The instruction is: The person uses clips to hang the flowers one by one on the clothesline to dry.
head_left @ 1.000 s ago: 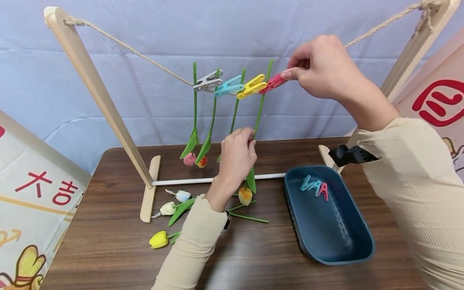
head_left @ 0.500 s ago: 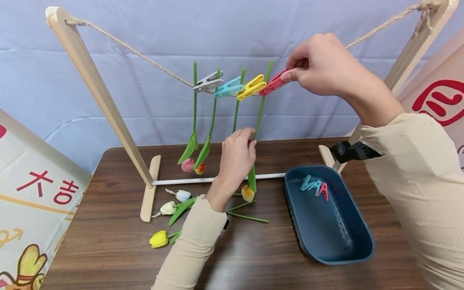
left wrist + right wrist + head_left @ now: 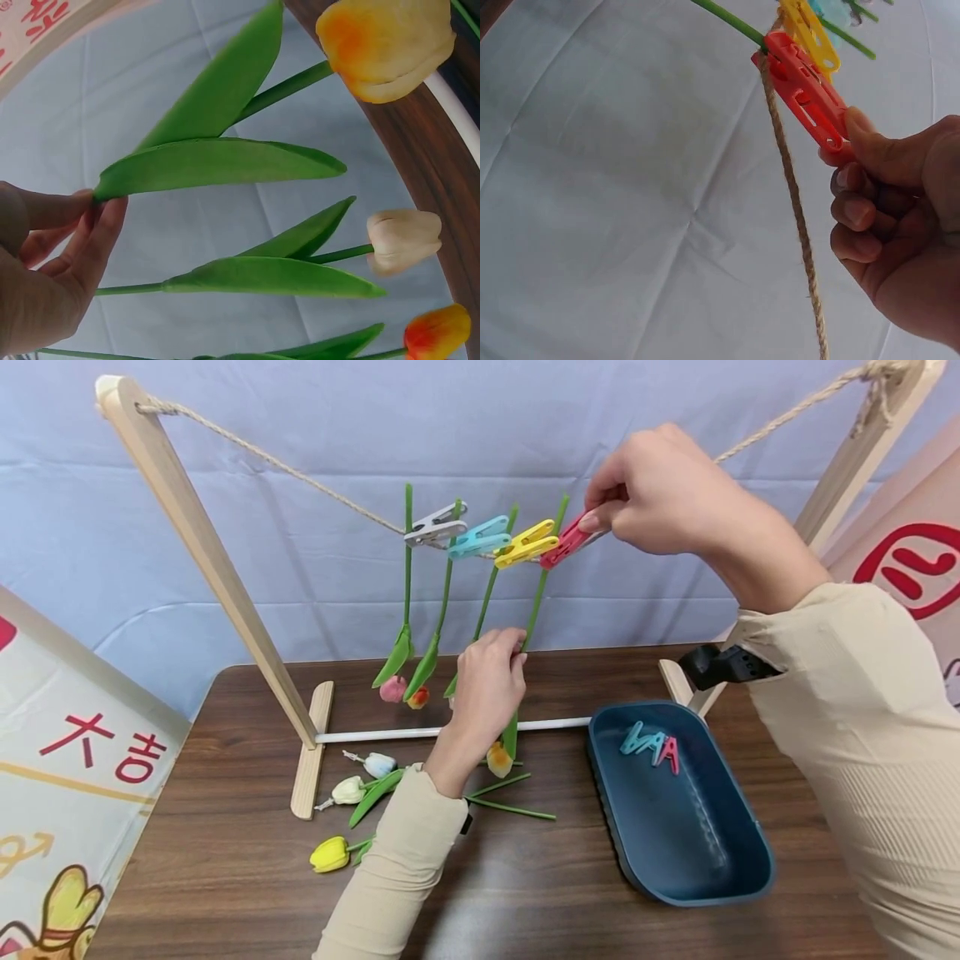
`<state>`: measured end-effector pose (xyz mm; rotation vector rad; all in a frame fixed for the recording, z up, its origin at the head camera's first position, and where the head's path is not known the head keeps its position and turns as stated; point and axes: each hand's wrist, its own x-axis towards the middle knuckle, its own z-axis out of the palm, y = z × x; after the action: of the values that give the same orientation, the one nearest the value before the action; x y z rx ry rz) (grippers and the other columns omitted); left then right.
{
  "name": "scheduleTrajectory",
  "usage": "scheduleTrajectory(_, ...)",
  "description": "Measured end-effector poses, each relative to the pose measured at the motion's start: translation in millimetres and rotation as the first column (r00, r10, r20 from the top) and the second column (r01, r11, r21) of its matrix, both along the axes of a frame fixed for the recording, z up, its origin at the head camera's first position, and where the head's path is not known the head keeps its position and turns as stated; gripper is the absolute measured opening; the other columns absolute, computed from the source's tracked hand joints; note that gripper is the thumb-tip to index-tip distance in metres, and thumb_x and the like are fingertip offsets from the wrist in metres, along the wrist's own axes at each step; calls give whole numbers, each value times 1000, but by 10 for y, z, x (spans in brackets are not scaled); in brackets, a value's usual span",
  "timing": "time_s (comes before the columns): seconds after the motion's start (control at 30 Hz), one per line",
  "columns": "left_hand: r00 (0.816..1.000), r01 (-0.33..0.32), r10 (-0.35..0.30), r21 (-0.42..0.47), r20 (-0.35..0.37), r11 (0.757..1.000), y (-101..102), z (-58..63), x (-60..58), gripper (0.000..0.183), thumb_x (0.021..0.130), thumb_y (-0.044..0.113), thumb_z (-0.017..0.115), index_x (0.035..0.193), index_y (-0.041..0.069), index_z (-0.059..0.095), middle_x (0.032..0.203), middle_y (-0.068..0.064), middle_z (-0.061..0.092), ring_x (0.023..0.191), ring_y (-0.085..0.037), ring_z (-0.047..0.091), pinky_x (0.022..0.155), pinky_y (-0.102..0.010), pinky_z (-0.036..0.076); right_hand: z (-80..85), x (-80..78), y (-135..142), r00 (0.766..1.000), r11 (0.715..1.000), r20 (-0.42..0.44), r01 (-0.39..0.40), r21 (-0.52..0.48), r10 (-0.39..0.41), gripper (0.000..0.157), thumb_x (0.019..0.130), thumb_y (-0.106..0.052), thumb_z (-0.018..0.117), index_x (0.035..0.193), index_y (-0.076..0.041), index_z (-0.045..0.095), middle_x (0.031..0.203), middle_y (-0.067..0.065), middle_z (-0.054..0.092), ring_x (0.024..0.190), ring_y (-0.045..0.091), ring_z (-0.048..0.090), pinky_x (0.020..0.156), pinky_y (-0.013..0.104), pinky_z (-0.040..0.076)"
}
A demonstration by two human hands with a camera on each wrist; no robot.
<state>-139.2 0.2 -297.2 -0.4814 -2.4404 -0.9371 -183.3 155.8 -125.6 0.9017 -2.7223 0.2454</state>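
My left hand (image 3: 487, 681) pinches the green stem of an artificial tulip at the base of its leaves; its yellow-orange bloom (image 3: 386, 49) hangs downward. Higher up, my right hand (image 3: 667, 493) grips the handles of a red clothespin (image 3: 806, 94) between thumb and fingers. That clothespin's jaws sit at the tulip stem and the twine rope (image 3: 791, 172). Left of it on the rope, yellow (image 3: 527, 545), light-blue (image 3: 480, 537) and grey (image 3: 435, 525) clothespins hold more upside-down tulips. The white tulip (image 3: 405, 240) is mostly behind my left hand in the head view.
A wooden frame (image 3: 202, 543) carries the rope, with a white bar (image 3: 375, 737) low across it. At right stands a dark blue bin (image 3: 682, 827) with several clothespins (image 3: 652, 746). Loose tulips (image 3: 330, 855) lie on the table (image 3: 225, 877), partly under my left forearm.
The rope with its clothespins and hanging tulips has swayed slightly rightward at the top. My right hand has shifted a little left, and the held tulip's bloom has swung left.
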Motion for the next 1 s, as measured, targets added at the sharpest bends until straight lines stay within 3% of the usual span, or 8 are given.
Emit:
scheduleTrajectory(0.13,1000,8,-8,5,12,1000,7,1,-8,15,84,-1,62,98,0,67,86,-10,65,77,-21,63,71,-36,50,0,-6,10,999,1000,38,30,-4,-30,17,86,-10,61,78,3,68,66,11,59,57,21,42,50,30,29)
scheduleTrajectory(0.3,1000,-1,1,39,-5,999,0,5,-32,15,84,1,62,98,-1,66,85,-9,65,77,-20,63,71,-34,50,-12,15,51,990,991,88,115,-66,-109,25,86,-19,63,96,4,68,77,13,62,65,20,45,53,28,32)
scheduleTrajectory(0.47,1000,-9,8,83,13,997,-17,-5,-55,18,84,2,63,102,0,66,87,-8,65,79,-19,62,74,-34,49,-100,99,92,988,962,64,153,-227,-142,38,85,-23,65,113,3,61,82,12,60,66,16,46,58,24,33)
scheduleTrajectory(0.6,1000,-12,9,101,25,995,-34,-13,-65,20,83,1,64,103,0,65,88,-8,65,81,-18,63,76,-34,48,-187,194,180,988,927,57,156,-341,-145,33,85,-22,65,107,2,62,82,10,58,63,11,45,57,21,33)
scheduleTrajectory(0.7,1000,-18,15,117,23,993,-54,-12,-66,21,82,1,65,103,0,66,88,-9,65,81,-18,63,76,-34,48,-253,243,276,984,933,109,168,-320,-140,26,85,-23,66,98,-1,63,78,7,57,60,11,46,55,20,34)
scheduleTrajectory(0.8,1000,-28,27,127,15,992,-75,-16,-65,20,82,1,65,102,-1,66,88,-9,65,81,-18,63,76,-34,48,-346,260,387,969,960,213,173,-220,-126,22,86,-25,65,92,-4,63,71,4,58,57,14,48,51,22,37)
scheduleTrajectory(0.9,1000,-26,24,132,19,991,-98,-24,-58,18,83,2,65,100,-1,66,87,-9,65,80,-18,63,75,-34,48,-495,232,521,933,980,341,161,-118,-112,18,86,-24,64,89,-6,64,65,2,58,54,16,51,51,26,39)
scheduleTrajectory(1.0,999,-23,19,139,29,990,-121,-35,-48,17,83,4,64,100,-1,66,87,-9,66,79,-19,63,73,-34,48,-707,192,669,883,989,456,146,-40,-112,14,87,-20,63,90,-7,64,63,0,57,55,16,52,51,29,41)
